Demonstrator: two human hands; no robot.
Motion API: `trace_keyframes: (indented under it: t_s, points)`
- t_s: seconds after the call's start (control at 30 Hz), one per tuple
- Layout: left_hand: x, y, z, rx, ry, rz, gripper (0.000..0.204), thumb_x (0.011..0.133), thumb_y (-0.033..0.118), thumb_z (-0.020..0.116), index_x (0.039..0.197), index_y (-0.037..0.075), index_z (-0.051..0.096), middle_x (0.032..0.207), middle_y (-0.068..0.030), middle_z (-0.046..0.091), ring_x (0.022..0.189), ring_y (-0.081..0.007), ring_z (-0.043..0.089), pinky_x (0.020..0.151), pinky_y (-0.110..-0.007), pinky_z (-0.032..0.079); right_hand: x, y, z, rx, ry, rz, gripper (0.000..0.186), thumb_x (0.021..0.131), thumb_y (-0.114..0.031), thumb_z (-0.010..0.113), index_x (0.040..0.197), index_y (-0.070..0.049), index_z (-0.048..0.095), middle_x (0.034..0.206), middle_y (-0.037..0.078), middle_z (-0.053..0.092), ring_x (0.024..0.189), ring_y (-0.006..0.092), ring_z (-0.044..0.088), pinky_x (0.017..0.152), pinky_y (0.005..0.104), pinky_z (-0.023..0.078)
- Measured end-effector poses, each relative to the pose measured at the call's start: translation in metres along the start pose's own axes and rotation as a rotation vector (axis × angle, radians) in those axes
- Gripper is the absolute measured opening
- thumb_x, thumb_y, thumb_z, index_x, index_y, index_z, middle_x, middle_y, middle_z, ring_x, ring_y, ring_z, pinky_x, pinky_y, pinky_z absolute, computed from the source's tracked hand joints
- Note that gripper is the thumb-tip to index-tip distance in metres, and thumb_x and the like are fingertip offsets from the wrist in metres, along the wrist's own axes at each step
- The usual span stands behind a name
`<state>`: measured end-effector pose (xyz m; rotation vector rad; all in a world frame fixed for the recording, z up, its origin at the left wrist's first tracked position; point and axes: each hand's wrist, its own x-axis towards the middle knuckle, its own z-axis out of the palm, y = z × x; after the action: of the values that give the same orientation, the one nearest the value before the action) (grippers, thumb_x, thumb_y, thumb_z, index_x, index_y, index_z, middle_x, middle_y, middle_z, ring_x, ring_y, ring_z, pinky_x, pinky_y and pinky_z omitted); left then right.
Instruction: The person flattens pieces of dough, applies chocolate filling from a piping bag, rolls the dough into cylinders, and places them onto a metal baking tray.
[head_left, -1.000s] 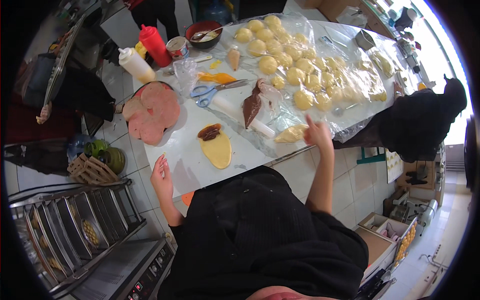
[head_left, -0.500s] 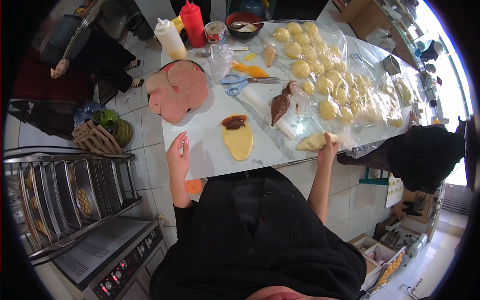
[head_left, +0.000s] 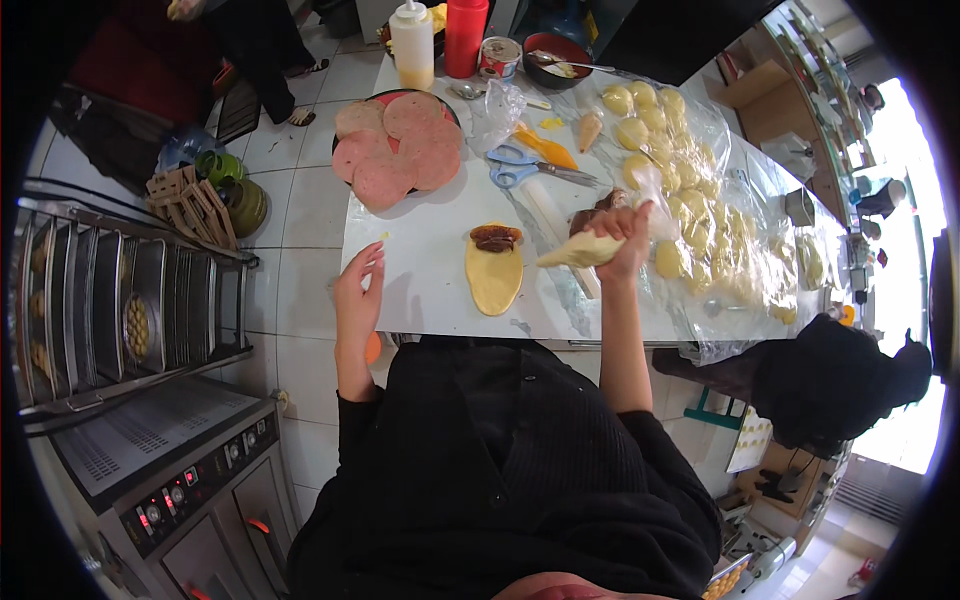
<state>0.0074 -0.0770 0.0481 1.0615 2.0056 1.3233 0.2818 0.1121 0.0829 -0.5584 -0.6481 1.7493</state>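
My right hand [head_left: 622, 245] is wrapped round a piping bag [head_left: 570, 253] of pale yellow cream, lifted above the table with its tip pointing left. To the left of that tip lies a flat oval piece of dough [head_left: 494, 286]. Dark brown filling [head_left: 495, 239] sits across its far end, next to an orange-brown layer. My left hand [head_left: 358, 292] holds nothing; its fingers are stretched out near the table's front left edge. Behind my right hand, a bag of chocolate filling [head_left: 590, 215] is partly hidden. A white rolling pin [head_left: 545, 212] lies beside it.
Round pink meat slices [head_left: 405, 150] cover a plate at the left. Blue-handled scissors [head_left: 513, 170], an orange piping bag [head_left: 545, 148] and squeeze bottles [head_left: 412, 50] stand or lie farther back. Dough balls [head_left: 690, 215] under plastic fill the right side. A tray rack [head_left: 130, 310] is left.
My right hand has brought the cream piping bag up and left from the table's front right, towards the dough. My left hand stays beside the table edge. The whole view has shifted slightly.
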Motion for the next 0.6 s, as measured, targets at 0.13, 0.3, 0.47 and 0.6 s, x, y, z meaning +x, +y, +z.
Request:
trace_keyframes:
  t_s: [0.13, 0.3, 0.47, 0.6]
  points:
    - [0.031, 0.03, 0.034, -0.204, -0.253, 0.237, 0.04, 0.079, 0.012, 0.062, 0.117, 0.003, 0.051, 0.106, -0.0124, 0.059, 0.099, -0.0191, 0.057, 0.081, -0.029, 0.046, 0.021, 0.035, 0.025, -0.15, -0.089, 0.059, 0.049, 0.091, -0.047, 0.038, 0.054, -0.016, 0.028, 0.048, -0.004, 0.025, 0.044, 0.0131, 0.033, 0.05, 0.0284, 0.036]
    - [0.076, 0.07, 0.101, -0.286, -0.698, 0.273, 0.075, 0.066, 0.012, 0.074, 0.13, 0.004, 0.034, 0.117, -0.0096, 0.052, 0.11, -0.0173, 0.048, 0.094, -0.032, 0.037, 0.033, 0.065, 0.049, -0.47, -0.364, 0.009, 0.047, 0.092, -0.041, 0.038, 0.057, -0.01, 0.036, 0.049, -0.001, 0.034, 0.044, 0.0088, 0.036, 0.043, 0.0243, 0.033]
    - [0.091, 0.075, 0.124, -0.476, -0.908, 0.119, 0.077, 0.056, 0.005, 0.076, 0.121, 0.001, 0.035, 0.102, -0.0067, 0.053, 0.088, -0.0129, 0.052, 0.076, -0.028, 0.045, 0.047, 0.068, 0.056, -0.492, -0.312, 0.027, 0.044, 0.091, -0.04, 0.043, 0.06, -0.009, 0.04, 0.05, -0.002, 0.036, 0.043, 0.0076, 0.036, 0.041, 0.023, 0.031]
    - [0.089, 0.082, 0.126, -0.519, -0.909, -0.054, 0.063, 0.056, 0.0, 0.072, 0.11, 0.005, 0.042, 0.097, -0.0018, 0.054, 0.087, -0.0099, 0.051, 0.07, -0.024, 0.044, 0.053, 0.079, 0.049, -0.563, -0.243, 0.019, 0.041, 0.091, -0.038, 0.044, 0.061, -0.01, 0.038, 0.051, -0.004, 0.033, 0.044, 0.0067, 0.032, 0.041, 0.0229, 0.026]
